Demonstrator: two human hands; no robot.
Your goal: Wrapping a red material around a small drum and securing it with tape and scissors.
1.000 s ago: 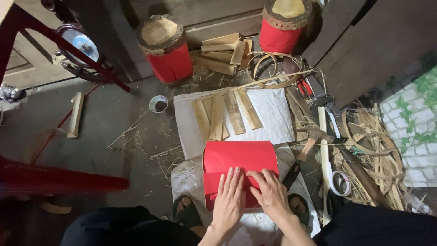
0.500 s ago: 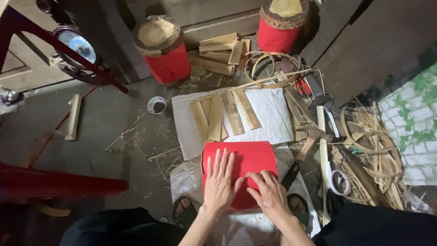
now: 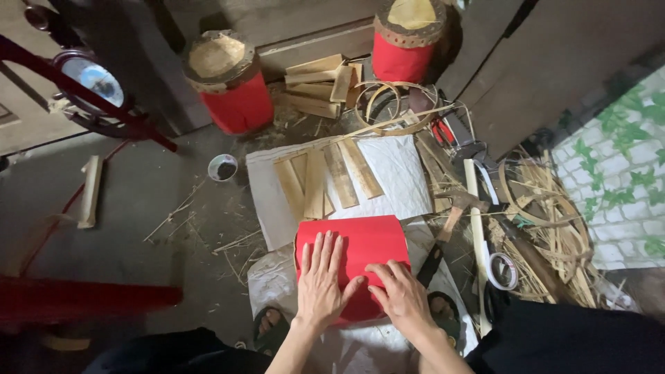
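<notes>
Red paper (image 3: 367,249) lies on a white sack (image 3: 277,280) over the dusty concrete floor (image 3: 152,201); left hand (image 3: 320,280) and right hand (image 3: 402,298) press flat, fingers spread, gripping nothing.

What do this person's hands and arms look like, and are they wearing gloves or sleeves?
Both are bare. The left hand and right hand have no gloves, and no rings, watch or bracelets show. The forearms are uncovered down to the picture's bottom edge, so no sleeves are in view. The fingernails look short and unpainted.
</notes>
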